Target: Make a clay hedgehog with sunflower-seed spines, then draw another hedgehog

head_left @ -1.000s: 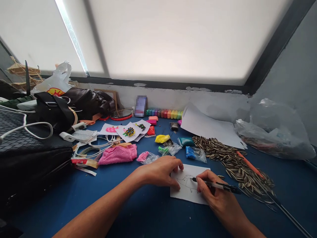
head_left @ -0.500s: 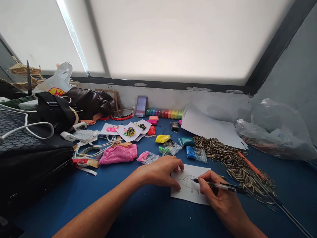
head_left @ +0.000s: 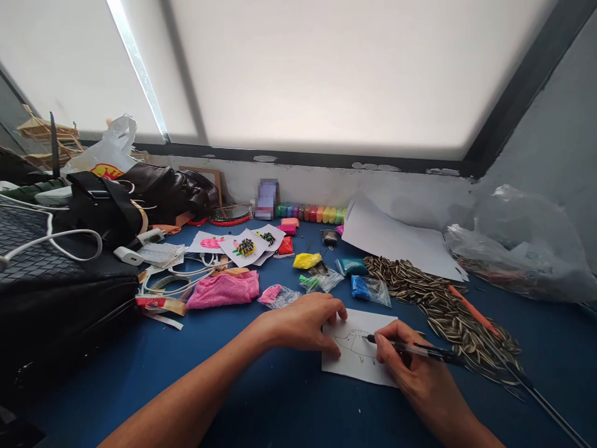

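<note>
A small white sheet of paper [head_left: 342,366] lies on the blue table, bearing a line drawing of an animal with a rounded body, short legs and a dot for an eye. My left hand [head_left: 308,323] rests on its left side, thumb and fingers spread apart across the edge. Gripped between thumb and fingers of my right hand [head_left: 417,373] is a black pen [head_left: 420,350], its tip at the top of the drawn body among short strokes. The right part of the drawing is hidden behind my right hand.
Striped sunflower seeds [head_left: 448,311] are heaped on the right, with an orange-handled tool [head_left: 473,311] across them. Bagged clay [head_left: 368,288] lies beyond the paper. A pink cloth [head_left: 224,289], cables and black bags [head_left: 69,292] fill the left. Decorated cards [head_left: 249,247] lie further back.
The pen tip has shifted very slightly to the right, and a few more short strokes show on the drawn animal's upper body. My left hand stays in place.
</note>
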The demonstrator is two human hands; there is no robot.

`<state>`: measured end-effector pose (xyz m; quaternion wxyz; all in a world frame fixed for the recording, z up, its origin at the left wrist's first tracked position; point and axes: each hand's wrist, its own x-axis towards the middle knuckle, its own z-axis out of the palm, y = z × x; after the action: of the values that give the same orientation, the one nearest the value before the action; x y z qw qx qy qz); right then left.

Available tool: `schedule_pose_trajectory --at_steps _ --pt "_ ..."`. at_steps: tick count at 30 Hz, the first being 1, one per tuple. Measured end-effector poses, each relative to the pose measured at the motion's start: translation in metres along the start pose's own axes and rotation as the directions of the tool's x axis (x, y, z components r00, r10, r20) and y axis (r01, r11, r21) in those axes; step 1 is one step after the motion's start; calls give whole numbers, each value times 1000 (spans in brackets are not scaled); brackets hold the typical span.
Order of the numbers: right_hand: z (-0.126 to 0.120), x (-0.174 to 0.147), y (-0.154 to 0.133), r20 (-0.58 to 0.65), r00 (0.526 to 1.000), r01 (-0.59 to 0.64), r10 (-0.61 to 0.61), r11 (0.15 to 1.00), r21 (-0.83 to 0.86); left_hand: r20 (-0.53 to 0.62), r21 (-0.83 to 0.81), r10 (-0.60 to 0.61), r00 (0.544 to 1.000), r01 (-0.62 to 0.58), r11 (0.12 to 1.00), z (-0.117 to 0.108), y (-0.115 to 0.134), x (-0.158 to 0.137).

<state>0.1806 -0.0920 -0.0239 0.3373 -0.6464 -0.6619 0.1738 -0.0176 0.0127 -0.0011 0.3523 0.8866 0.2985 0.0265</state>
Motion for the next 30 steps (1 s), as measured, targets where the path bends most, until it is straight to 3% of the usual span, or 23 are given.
schedule_pose_trajectory --at_steps 15,20,30 --pt "1 -1 5 -30 999 32 -33 999 -7 -2 -5 -8 1000 8 1000 0 1 0" --pt "6 -4 18 -106 994 32 -32 999 -5 2 -7 -4 1000 4 1000 0 0 0" --pt "0 1 8 -39 999 0 -2 999 -48 1 5 -6 1000 6 1000 1 1 1"
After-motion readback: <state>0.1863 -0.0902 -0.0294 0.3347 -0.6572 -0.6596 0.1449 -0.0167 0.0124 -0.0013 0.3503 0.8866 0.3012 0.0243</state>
